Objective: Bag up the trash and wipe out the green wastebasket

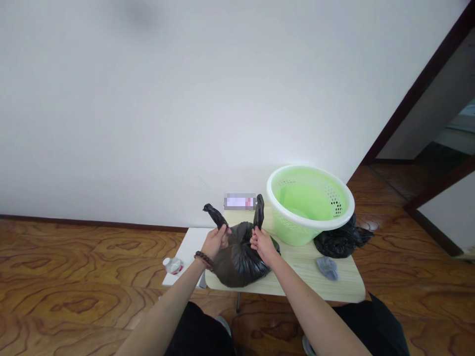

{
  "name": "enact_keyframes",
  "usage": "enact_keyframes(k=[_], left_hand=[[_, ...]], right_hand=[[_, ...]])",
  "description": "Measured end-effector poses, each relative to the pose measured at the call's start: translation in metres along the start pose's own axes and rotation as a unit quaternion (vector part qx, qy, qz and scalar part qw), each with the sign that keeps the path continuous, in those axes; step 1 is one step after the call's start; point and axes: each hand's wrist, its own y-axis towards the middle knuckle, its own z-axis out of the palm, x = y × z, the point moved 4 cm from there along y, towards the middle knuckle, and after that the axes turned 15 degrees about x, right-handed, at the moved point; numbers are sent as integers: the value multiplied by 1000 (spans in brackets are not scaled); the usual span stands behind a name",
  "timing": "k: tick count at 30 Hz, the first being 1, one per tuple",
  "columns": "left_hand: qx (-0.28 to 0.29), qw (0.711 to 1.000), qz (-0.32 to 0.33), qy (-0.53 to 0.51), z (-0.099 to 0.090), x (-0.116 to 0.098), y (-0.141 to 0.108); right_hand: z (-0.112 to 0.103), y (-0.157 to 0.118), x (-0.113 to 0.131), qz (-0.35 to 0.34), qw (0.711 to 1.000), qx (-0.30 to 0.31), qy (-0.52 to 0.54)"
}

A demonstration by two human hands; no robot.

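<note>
A full black plastic bag rests on the light wooden table, its top gathered into folds. Two twisted ends stick up from it. My left hand, with a beaded bracelet on the wrist, is closed on the left end, which leans outward to the left. The right end stands nearly upright in the closed fingers of my right hand. Both hands are over the upper part of the bag, a short distance apart.
Right of the bag stands a green basket with a white rim. Beside it lie another black bag and a greyish cloth. A clear bottle lies on a white surface at left. A blurred-out item is by the wall.
</note>
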Motion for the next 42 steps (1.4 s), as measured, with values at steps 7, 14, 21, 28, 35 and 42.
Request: enact_keyframes(k=[7, 14, 21, 28, 35, 42], left_hand=[[-50, 998, -11, -34, -1, 8, 5], [-71, 994, -77, 15, 6, -1, -5], [-24, 973, -141, 184, -12, -4, -26], [106, 935, -157, 300, -4, -14, -32], [-83, 960, -10, 266, 15, -16, -21], [-99, 981, 87, -142, 29, 5, -10]], right_hand=[[-20, 1, -6, -6, 998, -47, -43], [-24, -17, 9, -1, 986, 34, -161], [-18, -31, 12, -12, 982, 54, -181], [7, -35, 23, -24, 990, 60, -123], [6, -33, 17, -18, 998, 35, -55], [0, -21, 16, 3, 1000, 0, -15]])
